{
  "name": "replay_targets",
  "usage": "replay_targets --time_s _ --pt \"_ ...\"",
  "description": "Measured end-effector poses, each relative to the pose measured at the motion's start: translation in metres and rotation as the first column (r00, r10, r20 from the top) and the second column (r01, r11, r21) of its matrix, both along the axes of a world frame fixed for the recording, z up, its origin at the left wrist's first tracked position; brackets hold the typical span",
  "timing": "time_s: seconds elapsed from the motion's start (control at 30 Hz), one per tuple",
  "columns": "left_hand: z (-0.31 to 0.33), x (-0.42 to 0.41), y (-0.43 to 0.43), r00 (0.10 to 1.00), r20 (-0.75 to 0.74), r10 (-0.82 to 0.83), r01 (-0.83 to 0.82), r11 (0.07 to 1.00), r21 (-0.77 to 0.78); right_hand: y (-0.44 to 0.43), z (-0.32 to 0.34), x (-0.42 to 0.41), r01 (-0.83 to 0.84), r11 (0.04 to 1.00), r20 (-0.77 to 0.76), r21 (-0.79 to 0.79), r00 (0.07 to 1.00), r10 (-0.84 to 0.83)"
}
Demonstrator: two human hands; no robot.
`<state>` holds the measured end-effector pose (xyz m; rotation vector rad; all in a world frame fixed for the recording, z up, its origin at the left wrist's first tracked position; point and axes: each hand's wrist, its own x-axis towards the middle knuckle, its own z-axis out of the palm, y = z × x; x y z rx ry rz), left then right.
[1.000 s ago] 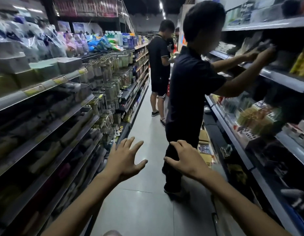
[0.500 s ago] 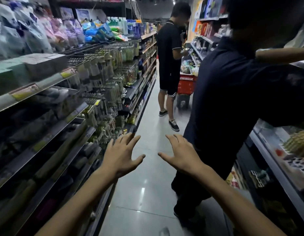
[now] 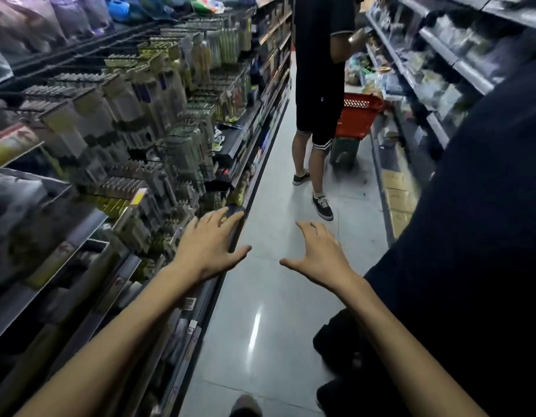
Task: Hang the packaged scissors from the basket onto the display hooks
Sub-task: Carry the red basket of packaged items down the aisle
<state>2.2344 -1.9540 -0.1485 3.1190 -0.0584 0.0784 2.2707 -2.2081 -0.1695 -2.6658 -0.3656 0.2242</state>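
Both my hands are stretched out in front of me over a shop aisle, fingers spread and holding nothing. My left hand (image 3: pixel 209 245) hovers by the edge of the left shelving. My right hand (image 3: pixel 319 255) is over the grey floor. Rows of display hooks (image 3: pixel 146 94) with hanging carded goods fill the left shelving ahead of my left hand. A red basket (image 3: pixel 358 115) stands further down the aisle on the right, beside a person in black. I cannot make out any packaged scissors.
A person in a dark shirt (image 3: pixel 477 236) stands very close on my right, filling that side. Another person in black shorts (image 3: pixel 318 94) stands ahead by the right shelves (image 3: pixel 435 55). The tiled floor (image 3: pixel 260 311) runs between the two shelf rows.
I have moved forward along the aisle; the near person now fills the right edge and the hooks and red basket are closer. Both hands stay spread and hold nothing.
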Motion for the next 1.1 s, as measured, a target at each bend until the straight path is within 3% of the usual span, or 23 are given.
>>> replay_targets --time_s 0.33,0.6,0.83,1.1 --pt "-0.029 0.244 0.069 1.0 -0.009 -0.026 0.026 1.0 0.009 0.072 -0.038 0.224 0.082 0.997 -0.05 -0.001 0.995 -0.082" --pt "-0.024 0.452 0.131 0.998 -0.052 -0.033 0.031 0.999 -0.037 0.126 -0.023 0.416 0.093 0.994 -0.082 -0.056 0.992 -0.097" --pt "-0.024 0.6 0.137 0.998 -0.039 -0.053 0.047 0.988 -0.148 0.133 -0.019 0.555 0.114 0.99 -0.085 -0.078 0.989 -0.12" --pt "-0.029 0.809 0.133 0.999 -0.018 -0.051 0.049 0.99 -0.129 0.132 -0.029 0.768 0.076 0.996 -0.084 -0.041 0.993 -0.079"
